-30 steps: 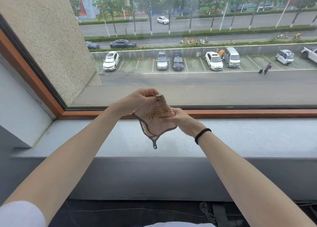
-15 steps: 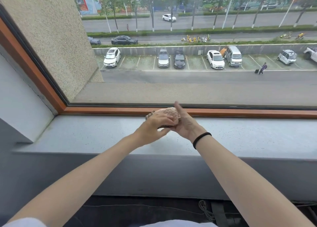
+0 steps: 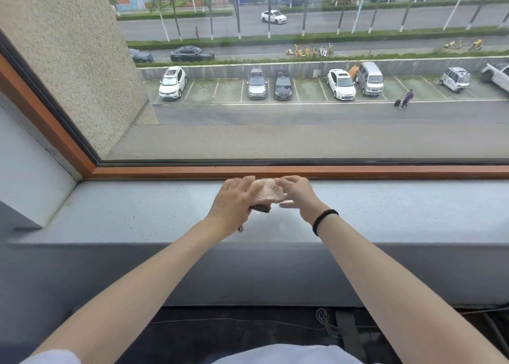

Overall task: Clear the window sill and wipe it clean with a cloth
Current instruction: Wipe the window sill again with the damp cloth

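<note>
A folded tan cloth (image 3: 268, 191) with a dark mesh edge sits low over the grey window sill (image 3: 137, 212), close to the wooden window frame. My left hand (image 3: 234, 201) covers its left half, fingers laid over the top, and the dark edge pokes out under the palm; the thumb is hidden beneath. My right hand (image 3: 297, 195) touches the cloth's right end with its fingertips, thumb held apart and blurred. A black band circles the right wrist.
The orange-brown window frame (image 3: 385, 171) runs along the back of the sill, with the glass above it. A white side wall (image 3: 33, 165) closes off the sill's left end. Cables (image 3: 327, 325) lie on the dark floor below.
The cloth hung open between both hands a second ago, then got bunched up. Both hands have lowered it onto the sill near the frame, and the left hand now lies over it.
</note>
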### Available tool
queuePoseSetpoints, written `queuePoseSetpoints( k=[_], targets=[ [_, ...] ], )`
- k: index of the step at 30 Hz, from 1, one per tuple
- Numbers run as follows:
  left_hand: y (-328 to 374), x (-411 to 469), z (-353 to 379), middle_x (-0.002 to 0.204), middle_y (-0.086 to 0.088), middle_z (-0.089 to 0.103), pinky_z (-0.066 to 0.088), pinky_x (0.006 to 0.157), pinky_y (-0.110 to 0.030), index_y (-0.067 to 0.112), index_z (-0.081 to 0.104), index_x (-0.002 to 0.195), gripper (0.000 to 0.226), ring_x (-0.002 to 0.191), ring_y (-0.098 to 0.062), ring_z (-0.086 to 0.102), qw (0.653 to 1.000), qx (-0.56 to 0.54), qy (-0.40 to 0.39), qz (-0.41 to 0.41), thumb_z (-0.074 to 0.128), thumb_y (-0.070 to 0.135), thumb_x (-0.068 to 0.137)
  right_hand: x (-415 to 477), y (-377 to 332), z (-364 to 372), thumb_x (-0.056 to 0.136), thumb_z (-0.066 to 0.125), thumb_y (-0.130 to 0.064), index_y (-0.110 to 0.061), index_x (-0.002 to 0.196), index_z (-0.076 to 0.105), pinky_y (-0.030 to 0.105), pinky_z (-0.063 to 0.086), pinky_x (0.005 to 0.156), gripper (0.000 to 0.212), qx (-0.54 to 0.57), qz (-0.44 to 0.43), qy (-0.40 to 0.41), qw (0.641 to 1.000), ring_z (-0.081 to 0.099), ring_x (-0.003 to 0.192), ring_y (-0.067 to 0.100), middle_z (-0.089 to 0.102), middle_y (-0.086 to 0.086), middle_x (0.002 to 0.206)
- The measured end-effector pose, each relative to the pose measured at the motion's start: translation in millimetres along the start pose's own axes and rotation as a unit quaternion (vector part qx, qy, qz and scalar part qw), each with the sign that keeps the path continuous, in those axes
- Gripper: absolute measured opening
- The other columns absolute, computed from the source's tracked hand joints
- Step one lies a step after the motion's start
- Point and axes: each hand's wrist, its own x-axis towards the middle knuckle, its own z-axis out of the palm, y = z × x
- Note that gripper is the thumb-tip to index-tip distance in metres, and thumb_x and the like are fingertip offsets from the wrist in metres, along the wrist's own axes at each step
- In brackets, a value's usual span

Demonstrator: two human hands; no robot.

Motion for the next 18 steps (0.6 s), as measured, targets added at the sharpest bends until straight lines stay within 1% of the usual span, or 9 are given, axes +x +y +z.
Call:
queuePoseSetpoints(
  k=[2,4,8,11,13,14,15,17,18],
  targets=[
    [-2,-5,11,0.151,-0.008,0.029,0.021,0.113,-0.043,0.022,0.037,0.141,0.068,0.134,-0.027,0.032,0.99,0.023,-0.137,-0.039,0.054,0.057,0.085,3,13,-12,0.089,0.057,-0.026,-0.008,0.114,0.06,0.032,0.048,0.079,0.031,-0.181,-0.058,0.118,0.975,0.06,0.095,0.023,0.063,0.008,0.107],
    [-3,-4,19,0.155,-0.004,0.02,0.013,0.115,-0.04,0.024,0.033,0.144,0.063,0.14,-0.023,0.023,0.986,-0.007,-0.154,-0.066,0.038,0.058,0.092,2,25,-24,0.091,0.05,-0.021,-0.007,0.113,0.061,0.028,0.042,0.077,0.028,-0.281,-0.077,0.178,0.94,0.057,0.103,0.025,0.062,0.009,0.112],
    [8,3,34,0.151,0.0,0.027,0.031,0.105,-0.038,0.028,0.033,0.143,0.046,0.13,-0.025,0.032,0.989,-0.037,-0.142,-0.012,0.027,0.042,0.1,1,48,-35,0.09,0.044,-0.011,-0.006,0.124,0.054,0.036,0.041,0.092,0.035,-0.38,-0.104,0.179,0.901,0.043,0.12,0.026,0.048,0.011,0.132],
    [21,1,41,0.131,0.0,0.04,0.046,0.086,-0.041,0.024,0.041,0.134,0.04,0.109,-0.026,0.041,0.989,-0.046,-0.14,0.011,0.027,0.039,0.1,4,62,-42,0.092,0.042,-0.014,-0.007,0.135,0.045,0.039,0.033,0.106,0.043,-0.425,-0.119,0.174,0.88,0.032,0.13,0.028,0.035,0.012,0.144],
    [14,-3,46,0.116,-0.001,0.049,0.053,0.069,-0.042,0.021,0.044,0.127,0.036,0.093,-0.028,0.051,0.993,-0.05,-0.101,0.048,0.031,0.036,0.096,5,71,-49,0.093,0.04,-0.016,-0.006,0.134,0.044,0.042,0.027,0.11,0.042,-0.455,-0.131,0.155,0.867,0.03,0.131,0.031,0.033,0.016,0.143],
    [2,-3,49,0.114,-0.001,0.049,0.054,0.067,-0.041,0.022,0.043,0.126,0.036,0.089,-0.028,0.052,0.995,-0.019,-0.078,0.052,0.032,0.036,0.095,5,76,-52,0.093,0.039,-0.017,-0.005,0.132,0.045,0.043,0.027,0.11,0.041,-0.47,-0.132,0.138,0.862,0.031,0.131,0.031,0.034,0.018,0.141],
    [-12,-2,51,0.117,0.0,0.046,0.051,0.075,-0.043,0.023,0.041,0.131,0.037,0.094,-0.029,0.05,0.997,-0.014,-0.077,0.011,0.033,0.035,0.096,5,79,-55,0.094,0.037,-0.018,-0.005,0.131,0.044,0.044,0.025,0.11,0.04,-0.48,-0.131,0.122,0.859,0.031,0.131,0.031,0.034,0.019,0.141],
    [-28,2,55,0.13,-0.001,0.038,0.034,0.096,-0.043,0.025,0.036,0.139,0.041,0.114,-0.027,0.037,0.984,-0.033,-0.108,-0.14,0.035,0.034,0.099,5,84,-60,0.096,0.036,-0.019,-0.008,0.137,0.039,0.044,0.019,0.114,0.042,-0.49,-0.135,0.098,0.855,0.024,0.137,0.029,0.029,0.017,0.146],
    [-26,6,57,0.132,-0.001,0.036,0.028,0.097,-0.041,0.025,0.037,0.139,0.042,0.118,-0.026,0.032,0.973,-0.038,-0.11,-0.2,0.035,0.035,0.099,6,85,-62,0.097,0.035,-0.02,-0.009,0.139,0.037,0.043,0.017,0.115,0.043,-0.492,-0.138,0.095,0.854,0.02,0.139,0.028,0.026,0.016,0.148]
  ],
)
